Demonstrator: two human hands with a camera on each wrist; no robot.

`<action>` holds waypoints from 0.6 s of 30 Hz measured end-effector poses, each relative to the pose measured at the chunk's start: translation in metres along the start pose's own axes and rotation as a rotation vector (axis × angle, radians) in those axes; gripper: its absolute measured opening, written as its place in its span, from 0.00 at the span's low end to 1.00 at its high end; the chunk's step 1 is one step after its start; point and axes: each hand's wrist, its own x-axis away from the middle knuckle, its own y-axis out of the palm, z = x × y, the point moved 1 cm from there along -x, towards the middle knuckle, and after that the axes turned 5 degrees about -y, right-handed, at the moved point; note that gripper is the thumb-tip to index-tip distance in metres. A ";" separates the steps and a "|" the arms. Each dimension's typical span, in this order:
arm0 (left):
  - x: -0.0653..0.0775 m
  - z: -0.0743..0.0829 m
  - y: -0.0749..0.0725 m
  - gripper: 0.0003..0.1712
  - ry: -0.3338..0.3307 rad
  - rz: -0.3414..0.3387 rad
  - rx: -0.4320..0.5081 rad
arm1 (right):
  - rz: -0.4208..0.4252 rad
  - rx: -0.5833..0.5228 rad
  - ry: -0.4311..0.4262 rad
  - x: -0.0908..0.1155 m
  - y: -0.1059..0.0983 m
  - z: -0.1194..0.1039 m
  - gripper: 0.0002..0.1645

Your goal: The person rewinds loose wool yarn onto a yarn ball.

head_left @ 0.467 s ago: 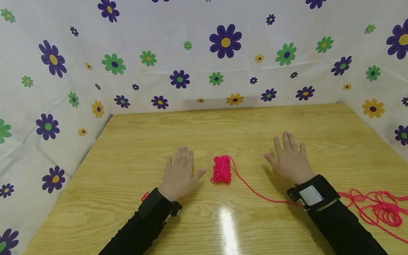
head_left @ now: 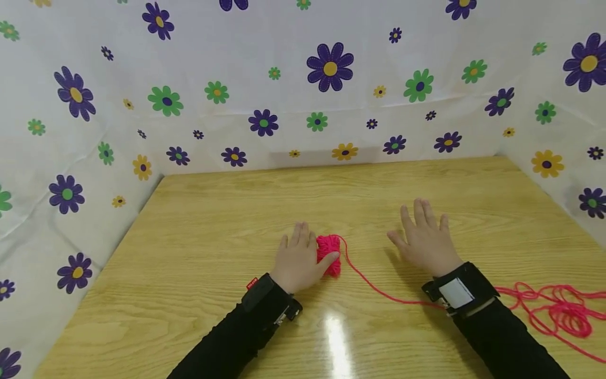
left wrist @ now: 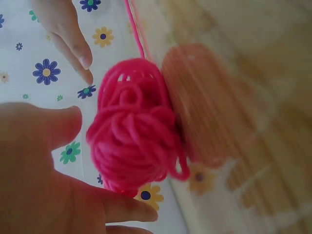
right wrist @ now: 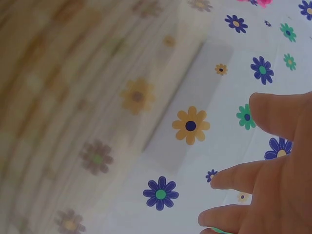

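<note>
A small bundle of bright pink yarn (head_left: pixel 328 245), wound and tied round its middle, lies on the wooden table. My left hand (head_left: pixel 298 266) is right beside it, with fingers straight along its left side and the thumb overlapping it from above. Seen from the left wrist, the yarn bundle (left wrist: pixel 131 136) sits between the spread thumb and forefinger, not gripped. To the right, my right hand (head_left: pixel 428 245) hovers over the table, fingers spread and holding nothing. Its thumb and fingers also show in the right wrist view.
From the bundle a single pink strand (head_left: pixel 374 287) runs right, passing beneath the right wrist. It leads to a loose tangle of pink yarn (head_left: pixel 563 310) at the table's right side. White flower-patterned cloth (head_left: pixel 284 58) walls the back and both sides of the table (head_left: pixel 213 221).
My left hand has moved right to the yarn bundle, its thumb now over it. The right hand stays nearly where it was, and the head view has shifted slightly.
</note>
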 end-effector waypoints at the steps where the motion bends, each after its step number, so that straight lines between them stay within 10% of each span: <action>1: -0.001 0.003 0.001 0.44 -0.006 -0.006 -0.008 | 0.001 -0.003 0.000 0.001 0.001 0.000 0.42; 18: -0.004 0.027 0.004 0.29 0.070 0.004 -0.128 | 0.014 0.012 -0.006 0.002 0.001 -0.001 0.42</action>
